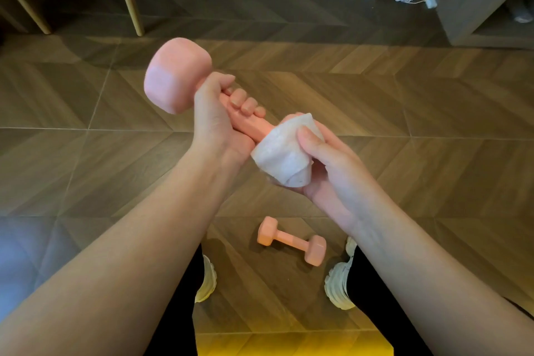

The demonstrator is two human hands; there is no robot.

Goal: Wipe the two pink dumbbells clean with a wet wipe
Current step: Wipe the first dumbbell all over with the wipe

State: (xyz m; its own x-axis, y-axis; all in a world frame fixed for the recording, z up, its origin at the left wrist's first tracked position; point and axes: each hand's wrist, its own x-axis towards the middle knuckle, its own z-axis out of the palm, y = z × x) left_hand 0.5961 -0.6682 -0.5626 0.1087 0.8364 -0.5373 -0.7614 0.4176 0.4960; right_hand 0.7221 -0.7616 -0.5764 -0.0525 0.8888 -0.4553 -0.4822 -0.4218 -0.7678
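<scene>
The wooden floor (404, 113) lies under everything, with both of the person's arms reaching out over it. The dumbbell (176, 75) is held up in the air at a slant. Its far head is high on the left and its near head is hidden inside the wipe. The second dumbbell (291, 241) lies on the floor between the shoes (339, 283), well apart from both hands and touched by nothing. The left grip (219, 115) is clenched round the bar just below the far head, thumb over the top. The right grip (326, 170) cups the near head through the wipe (284, 156), with the thumb pressing the wipe onto it, so it grasps wipe and head together.

The step in hand looks to be cleaning that near head. It would likely go best with the left grip holding the bar firm and turning it while the right twists the other way, so the wipe passes over every flat face and the end. The wipe is bunched thick at its lower edge. Spreading it out would put more clean surface on the head. The bar under the left grip and the far head will probably need a change of hold afterwards.
</scene>
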